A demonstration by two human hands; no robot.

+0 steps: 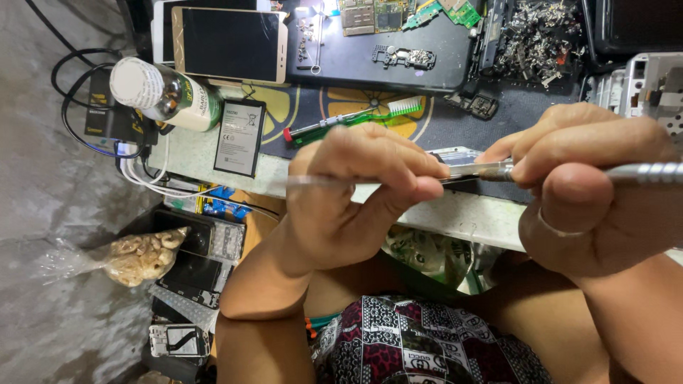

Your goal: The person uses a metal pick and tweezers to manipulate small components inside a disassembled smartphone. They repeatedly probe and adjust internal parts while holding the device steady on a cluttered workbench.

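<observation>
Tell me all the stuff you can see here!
metal tool: one, silver, held between both hands
clear strip: one, see-through, in the left hand
toothbrush: one, green, on the mat
battery: one, black and white, on the bench edge
phone: one, gold-edged with dark screen, top left
bottle: one, clear with white cap, lying beside the phone
circuit boards: several, green, top
metal scraps: a pile, grey, top right
snack bag: one, clear, lower left
left hand: one, middle
right hand: one, right
</observation>
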